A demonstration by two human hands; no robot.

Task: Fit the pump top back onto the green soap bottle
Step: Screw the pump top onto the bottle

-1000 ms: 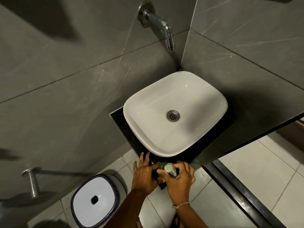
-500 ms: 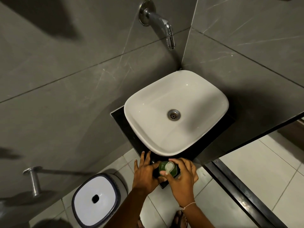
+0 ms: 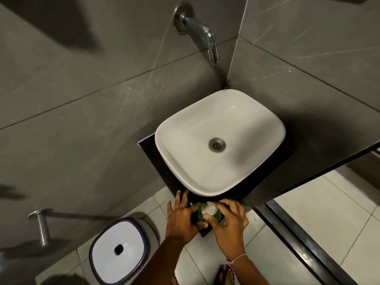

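Left hand [image 3: 181, 220]: clasped the green soap bottle [image 3: 207, 218] on the dark surface [image 3: 162, 171].
Right hand [image 3: 230, 223]: fingers pinched the pump top [image 3: 209, 209].
Beyond both hands: white basin [image 3: 220, 140].
Below left hand: bin [image 3: 119, 249].

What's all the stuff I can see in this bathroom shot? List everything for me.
Wash basin: one, white, on a dark counter in the corner.
Drain: one, metal, in the basin's floor.
Dark counter: one, black, under the basin.
Tap: one, chrome, on the grey wall above the basin.
Bin: one, white lid with dark rim, on the floor lower left.
Wall bar: one, metal, on the left wall.
Green soap bottle: one, green, at the counter's near edge, between the hands.
Pump top: one, white, on the bottle.
Sandalled foot: one, on the floor tiles.
Left hand: beside the bottle.
Right hand: fingers at the pump top.
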